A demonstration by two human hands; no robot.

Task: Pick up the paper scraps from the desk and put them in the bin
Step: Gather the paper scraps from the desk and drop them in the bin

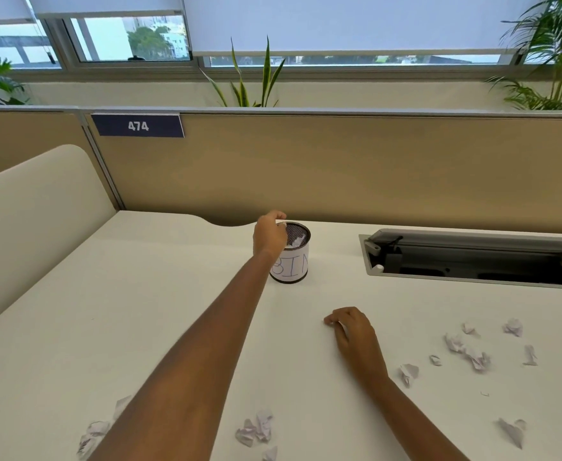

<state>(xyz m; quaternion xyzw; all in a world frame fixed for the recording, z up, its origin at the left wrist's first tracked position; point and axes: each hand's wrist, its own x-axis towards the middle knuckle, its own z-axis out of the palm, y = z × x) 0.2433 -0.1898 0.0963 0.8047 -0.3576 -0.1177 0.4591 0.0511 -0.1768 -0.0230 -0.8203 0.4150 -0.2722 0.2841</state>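
Desk [139,311] clearing under way, with scraps left on both sides of it.

I read the bin [291,261] as set centre-back so either arm reaches it; white paper already lies inside. My left hand [269,237] hangs at its rim, arm stretched forward, fingers curled downward, though I cannot tell if they pinch anything. My right hand [351,327] rests knuckles-up, fingertips bunched on the surface. Crumpled paper scraps [465,351] lie right of it, with more [256,430] near the front edge.

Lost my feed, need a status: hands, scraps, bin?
Left hand at bin rim, grip unclear. Right hand resting on desk, curled. Paper scraps still scattered. Nothing blocking.
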